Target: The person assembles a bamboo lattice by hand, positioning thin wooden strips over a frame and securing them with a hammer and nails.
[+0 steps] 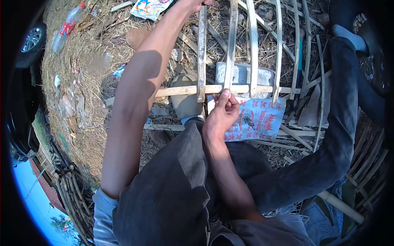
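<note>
A frame of split bamboo slats lies in front of me, several slats running away from a pale bamboo crossbar (pixel 176 91). My right hand (pixel 222 117) is closed at the near end of one bamboo slat (pixel 232 41), thumb on top where it meets the crossbar, fingers curled below. Stretched out to the far edge of the view, my left hand (pixel 193 5) is partly cut off. Its visible fingers look curled, near the far end of the leftmost slat (pixel 201 49); what they hold is hidden.
Under the frame sit a grey-white block (pixel 227 74) and a printed sack piece (pixel 256 123). A plastic bottle (pixel 70 25) and a snack packet (pixel 150 8) lie on straw-covered ground. A vehicle wheel (pixel 32 40) and stacked bamboo poles (pixel 72 197) are at left. My legs flank the work.
</note>
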